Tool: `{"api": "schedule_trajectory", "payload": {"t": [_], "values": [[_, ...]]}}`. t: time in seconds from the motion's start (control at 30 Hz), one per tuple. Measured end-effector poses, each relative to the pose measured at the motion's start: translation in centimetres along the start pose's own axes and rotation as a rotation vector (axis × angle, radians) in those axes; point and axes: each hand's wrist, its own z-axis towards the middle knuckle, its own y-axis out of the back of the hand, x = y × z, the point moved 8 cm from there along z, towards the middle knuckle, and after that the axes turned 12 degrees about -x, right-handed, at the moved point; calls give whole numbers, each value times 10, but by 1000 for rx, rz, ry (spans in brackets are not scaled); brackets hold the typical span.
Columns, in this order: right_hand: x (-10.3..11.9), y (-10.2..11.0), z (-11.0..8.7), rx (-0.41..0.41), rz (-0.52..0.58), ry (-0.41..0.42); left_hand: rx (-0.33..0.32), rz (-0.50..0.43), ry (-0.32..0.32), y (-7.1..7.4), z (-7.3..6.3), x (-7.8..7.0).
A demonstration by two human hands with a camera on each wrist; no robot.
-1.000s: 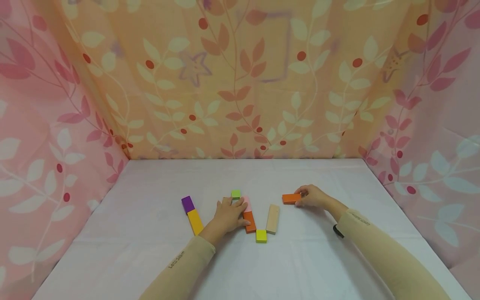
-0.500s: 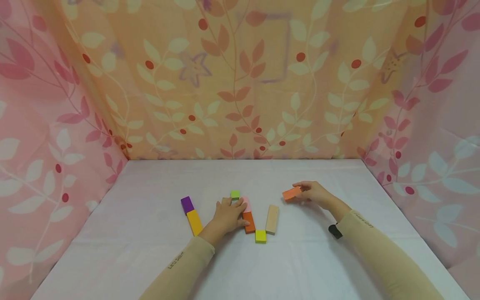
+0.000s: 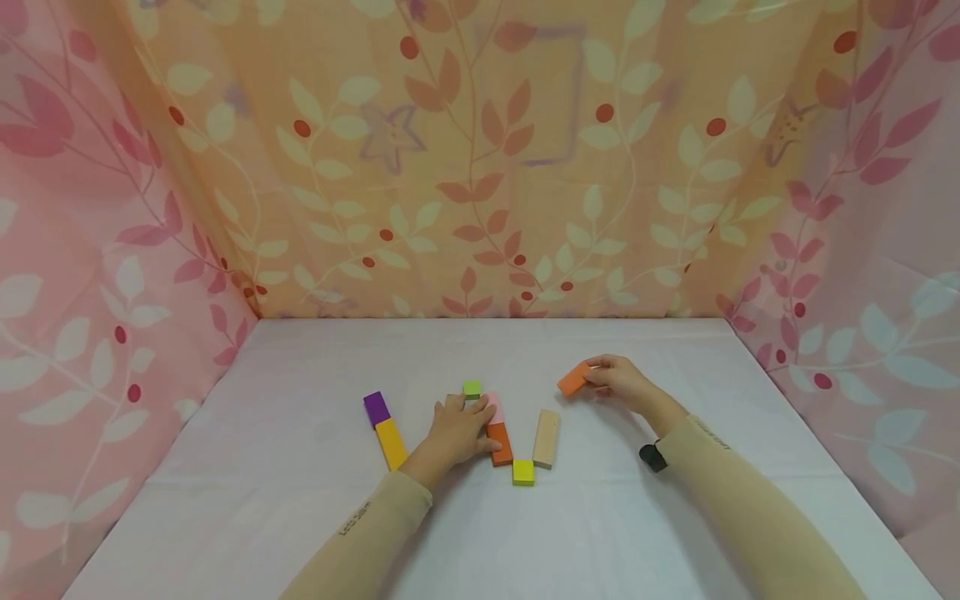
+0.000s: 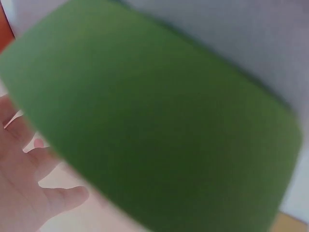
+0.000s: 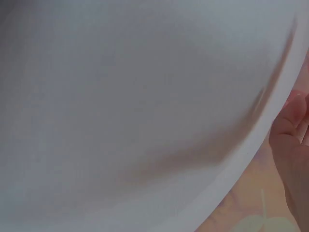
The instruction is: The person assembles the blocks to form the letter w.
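Between thumb and fingers my right hand (image 3: 626,385) pinches an orange block (image 3: 573,379), tilted and seemingly just above the table. My left hand (image 3: 456,433) lies over the block row with fingers spread, touching or just over a pink block (image 3: 492,408) and a red-orange block (image 3: 500,446). Partly hidden by its fingers is a tan block (image 3: 454,401), with a light green cube (image 3: 472,389) beyond. A blurred green face (image 4: 154,116) fills much of the left wrist view. At the right wrist view's edge, only part of my right hand shows.
A yellow cube (image 3: 523,472) touches the row's near end, beside a slanted plain wooden block (image 3: 547,438). Left of my left hand lie a purple block (image 3: 377,409) and a yellow-orange block (image 3: 391,444), end to end. Patterned curtains (image 3: 480,167) enclose the white table (image 3: 300,533).
My right hand has lifted the orange block, turned it from lying crosswise to a slant and carried it slightly left. My left hand has stayed put over the row.
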Motion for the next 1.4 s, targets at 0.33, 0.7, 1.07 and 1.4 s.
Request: {"api": "schedule_trajectory", "payload": {"t": [0.33, 0.7, 1.07, 1.4], "values": [[-3, -21, 4, 5, 25, -67, -8, -2, 1, 0, -2, 1], [-9, -26, 11, 9, -62, -116, -17, 12, -14, 0, -1, -5], [-12, -31, 16, -19, -154, -105, -28, -6, -13, -3, 1, -3], [-9, -37, 18, -40, -219, -71, -32, -13, -11, 1, 0, -1]]}}
